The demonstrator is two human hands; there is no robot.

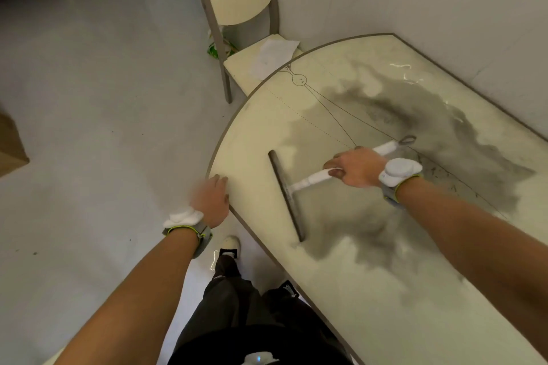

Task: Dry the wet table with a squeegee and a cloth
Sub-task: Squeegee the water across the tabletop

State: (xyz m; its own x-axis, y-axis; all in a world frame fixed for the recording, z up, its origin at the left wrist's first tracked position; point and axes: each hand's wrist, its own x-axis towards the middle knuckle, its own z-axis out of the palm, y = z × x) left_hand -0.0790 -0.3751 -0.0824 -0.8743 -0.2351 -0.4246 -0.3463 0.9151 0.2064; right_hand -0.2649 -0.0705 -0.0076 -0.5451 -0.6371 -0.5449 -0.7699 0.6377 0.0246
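While the right hand [355,167] clenches the white-handled squeegee [308,179] mid-handle, forearm reaching across, its dark rubber blade lies on the wet cream half-round table [246,139], toward the table's curved edge; the left hand [212,198], blurred, fingers relaxed, sits at that edge

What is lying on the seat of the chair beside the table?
A white cloth lies flat on the chair seat. The table edge overlaps the seat's near side and the cloth's edge, so anything beneath there is hidden.
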